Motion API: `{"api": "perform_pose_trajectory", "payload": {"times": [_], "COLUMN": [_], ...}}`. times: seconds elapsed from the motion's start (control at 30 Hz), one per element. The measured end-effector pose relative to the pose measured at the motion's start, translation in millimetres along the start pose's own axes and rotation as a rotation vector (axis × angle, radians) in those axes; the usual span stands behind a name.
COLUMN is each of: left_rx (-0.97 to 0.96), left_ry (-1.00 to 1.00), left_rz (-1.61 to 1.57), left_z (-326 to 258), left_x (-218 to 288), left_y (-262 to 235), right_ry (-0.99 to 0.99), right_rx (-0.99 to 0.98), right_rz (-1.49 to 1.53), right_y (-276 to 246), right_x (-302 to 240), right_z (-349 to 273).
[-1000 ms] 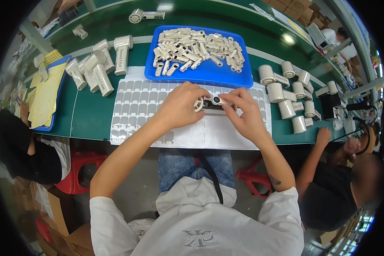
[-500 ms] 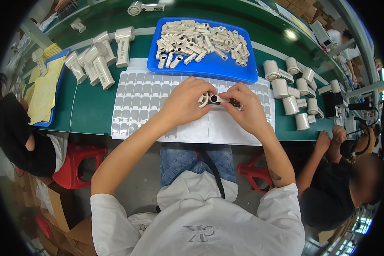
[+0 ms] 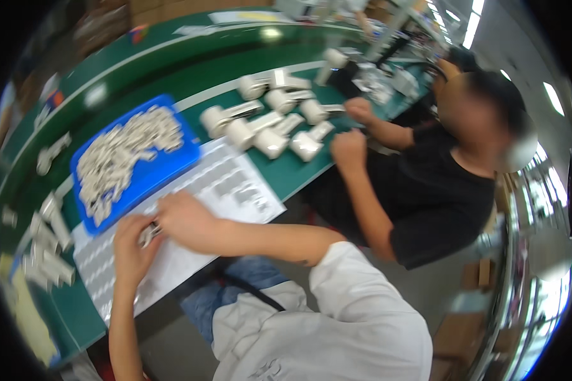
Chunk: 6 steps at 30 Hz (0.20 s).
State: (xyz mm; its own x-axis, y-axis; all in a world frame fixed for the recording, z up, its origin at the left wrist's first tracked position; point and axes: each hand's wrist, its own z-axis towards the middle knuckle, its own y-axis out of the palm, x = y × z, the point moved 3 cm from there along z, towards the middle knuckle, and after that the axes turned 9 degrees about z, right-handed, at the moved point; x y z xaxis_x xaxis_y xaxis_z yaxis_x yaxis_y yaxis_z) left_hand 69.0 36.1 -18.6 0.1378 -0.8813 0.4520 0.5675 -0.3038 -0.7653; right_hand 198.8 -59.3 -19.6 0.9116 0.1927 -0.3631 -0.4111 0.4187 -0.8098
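My left hand (image 3: pixel 132 244) and my right hand (image 3: pixel 187 222) meet over the sheet, fingers closed around a small white plastic part (image 3: pixel 149 234). The part is blurred and mostly covered by the fingers. Below them lies a white sheet (image 3: pixel 248 174) bearing rows of grey rounded stickers. Just beyond the hands is a blue tray (image 3: pixel 156 170), heaped with small white plastic parts (image 3: pixel 124 152) like the held one.
Several white handheld fans (image 3: pixel 273 141) lie on the green table right of the sheet; more white fans (image 3: pixel 56 222) lie at the left. A co-worker in black (image 3: pixel 438 190) sits close on the right, forearms at the table edge. A yellow sheet (image 3: pixel 25 311) is at lower left.
The view has swung to the right, so the tray and sheet now appear further left and tilted. Both hands still hold the small part together.
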Motion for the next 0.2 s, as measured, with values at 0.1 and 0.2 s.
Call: {"api": "perform_pose_trajectory", "payload": {"times": [0.1,0.2], "left_rx": [-0.084,0.027], "left_ry": [0.006,0.157], "left_rz": [0.018,0.151], "left_z": [4.2,-3.4], "left_x": [11.3,23.3], "left_y": [3.0,3.3], "right_ry": [0.053,0.117], "right_rx": [-0.014,-0.067], "right_rz": [0.079,0.386], "right_y": [-8.4,-15.8], "right_x": [7.0,25.3], "right_z": [-9.5,-13.3]}}
